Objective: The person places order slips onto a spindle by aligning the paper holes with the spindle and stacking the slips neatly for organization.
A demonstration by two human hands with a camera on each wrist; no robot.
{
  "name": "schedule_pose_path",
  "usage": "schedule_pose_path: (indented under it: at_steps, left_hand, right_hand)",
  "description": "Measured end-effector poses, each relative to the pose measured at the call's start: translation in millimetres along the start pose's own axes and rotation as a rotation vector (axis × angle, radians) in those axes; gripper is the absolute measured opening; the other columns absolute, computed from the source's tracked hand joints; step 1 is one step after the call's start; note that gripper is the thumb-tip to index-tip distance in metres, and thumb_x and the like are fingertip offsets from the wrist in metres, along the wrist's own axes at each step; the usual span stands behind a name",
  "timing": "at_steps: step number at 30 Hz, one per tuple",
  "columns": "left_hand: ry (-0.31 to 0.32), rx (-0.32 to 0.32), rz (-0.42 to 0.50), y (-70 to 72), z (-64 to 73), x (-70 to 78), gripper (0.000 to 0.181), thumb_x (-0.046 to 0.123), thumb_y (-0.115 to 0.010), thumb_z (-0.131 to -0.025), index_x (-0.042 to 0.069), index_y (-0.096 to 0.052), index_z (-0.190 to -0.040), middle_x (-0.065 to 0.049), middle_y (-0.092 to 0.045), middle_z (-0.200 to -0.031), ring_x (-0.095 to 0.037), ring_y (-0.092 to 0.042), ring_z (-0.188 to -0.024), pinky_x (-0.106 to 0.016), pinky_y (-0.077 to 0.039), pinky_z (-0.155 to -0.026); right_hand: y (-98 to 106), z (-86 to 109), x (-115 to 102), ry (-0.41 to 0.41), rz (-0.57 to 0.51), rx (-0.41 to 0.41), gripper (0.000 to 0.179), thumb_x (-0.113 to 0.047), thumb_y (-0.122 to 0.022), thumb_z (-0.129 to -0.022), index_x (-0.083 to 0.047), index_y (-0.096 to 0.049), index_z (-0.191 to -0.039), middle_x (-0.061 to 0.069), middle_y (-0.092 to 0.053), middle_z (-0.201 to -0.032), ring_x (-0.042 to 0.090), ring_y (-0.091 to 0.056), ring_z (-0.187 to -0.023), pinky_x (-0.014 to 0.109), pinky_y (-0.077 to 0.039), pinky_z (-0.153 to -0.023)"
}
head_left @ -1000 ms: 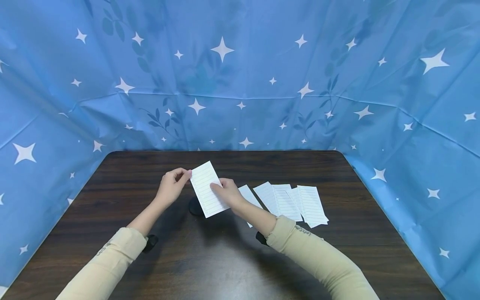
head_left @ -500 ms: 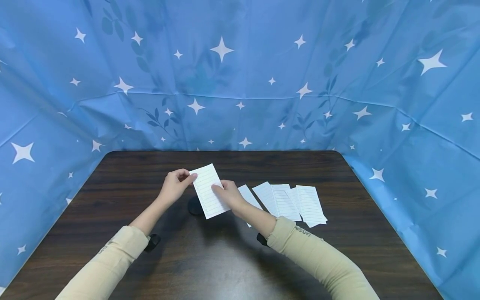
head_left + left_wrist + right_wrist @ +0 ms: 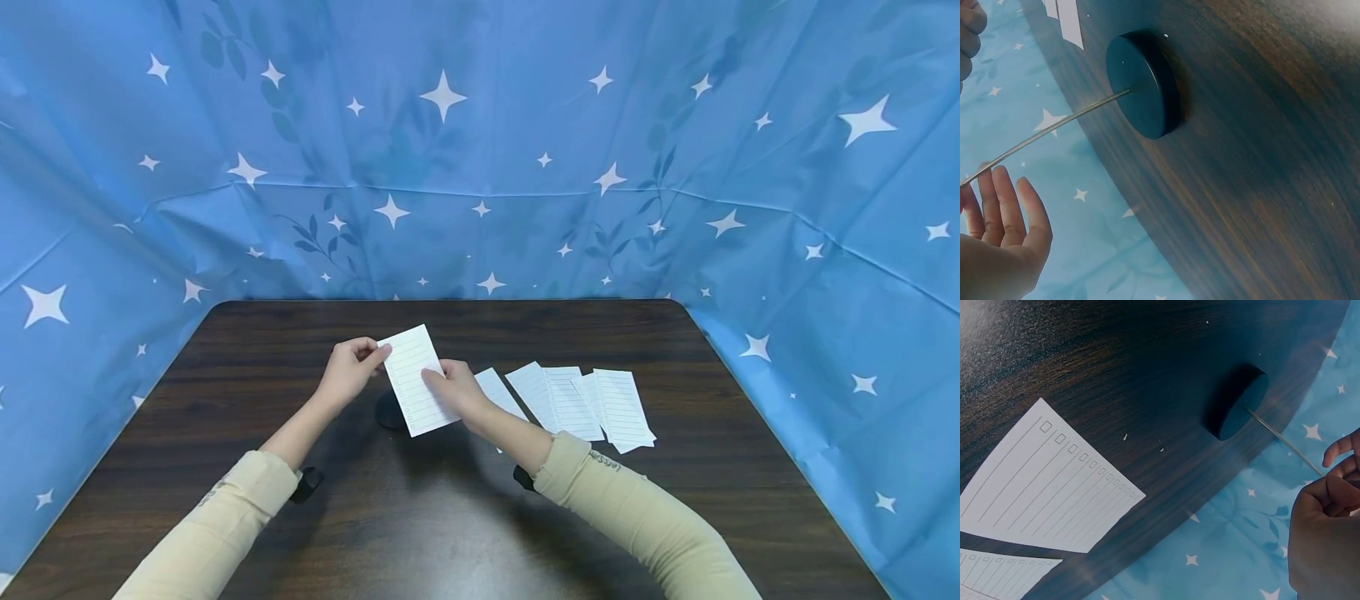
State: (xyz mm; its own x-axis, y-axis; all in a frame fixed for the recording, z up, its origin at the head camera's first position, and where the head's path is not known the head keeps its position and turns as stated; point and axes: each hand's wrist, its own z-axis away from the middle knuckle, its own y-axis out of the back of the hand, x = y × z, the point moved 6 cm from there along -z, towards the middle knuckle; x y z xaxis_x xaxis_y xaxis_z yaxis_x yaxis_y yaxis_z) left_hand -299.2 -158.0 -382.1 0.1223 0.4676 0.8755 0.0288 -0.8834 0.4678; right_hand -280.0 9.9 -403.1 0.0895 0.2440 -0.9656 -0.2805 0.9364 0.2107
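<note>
As a left hand (image 3: 348,371) pinches the far-left corner of a lined card (image 3: 411,387), thumb on the printed face and fingers behind, a right hand (image 3: 461,389) grips the same card by its opposite long edge, thumb likewise in front. Held aloft between the two, the card slants: its long axis runs from beside the left fingertips down past the right thumb, its lower end pointing back toward the wearer.

Below the hands stands a round black base (image 3: 1144,81), partly hidden by the card in the head view and seemingly a little nearer the left hand than the right. From it a slender metal rod (image 3: 1054,132) climbs toward the gap between the hands, its upper stretch close by the left fingers in that wrist's view. Whether the rod meets the card, and where its tip ends, cannot be told from these angles. That alignment, card above and rod rising from beneath, appears to be the relation on which any move would turn.

To the right of the right hand, several similar loose cards (image 3: 628,404) lie on the dark worktop (image 3: 720,500), some overlapping, one partly covered by the right wrist. Beyond both hands hangs a blue star-patterned cloth (image 3: 480,125).
</note>
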Motion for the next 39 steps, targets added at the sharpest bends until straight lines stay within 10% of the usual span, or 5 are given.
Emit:
schedule_pose_path:
  at_steps: [7, 17, 39]
  left_hand:
    - [0.054, -0.033, 0.055, -1.1, -0.4, 1.1, 0.025, 0.015, -0.054, -0.096, -0.009, -0.060, -0.092, -0.004, -0.066, -0.073, -0.025, -0.067, -0.078, -0.038, -0.058, -0.076]
    - [0.116, -0.056, 0.128, -3.3, -0.9, -2.1, 0.025, 0.014, -0.053, -0.097, -0.010, -0.057, -0.096, 0.002, -0.065, -0.074, -0.001, -0.060, -0.067, -0.027, -0.058, -0.072]
    - [0.117, -0.118, 0.064, -4.6, 0.9, -17.2, 0.032, 0.017, -0.058, -0.093, -0.013, -0.061, -0.102, -0.013, -0.067, -0.085, -0.010, -0.065, -0.070, -0.033, -0.058, -0.073]
  right_hand:
    - [0.6, 0.3, 0.5, 0.024, 0.015, 0.010, 0.030, -0.016, -0.048, -0.096, 0.006, -0.063, -0.111, 0.020, -0.069, -0.094, 0.020, -0.069, -0.075, 0.027, -0.056, -0.060]
    - [-0.1, 0.4, 2.3, 0.017, 0.046, 0.016, 0.030, -0.016, -0.048, -0.096, 0.006, -0.062, -0.111, 0.019, -0.069, -0.092, 0.020, -0.069, -0.074, 0.027, -0.056, -0.060]
    - [-1.1, -0.8, 22.5, -0.016, 0.121, -0.004, 0.028, -0.014, -0.051, -0.094, 0.008, -0.064, -0.105, 0.014, -0.066, -0.082, 0.012, -0.059, -0.067, 0.021, -0.048, -0.059]
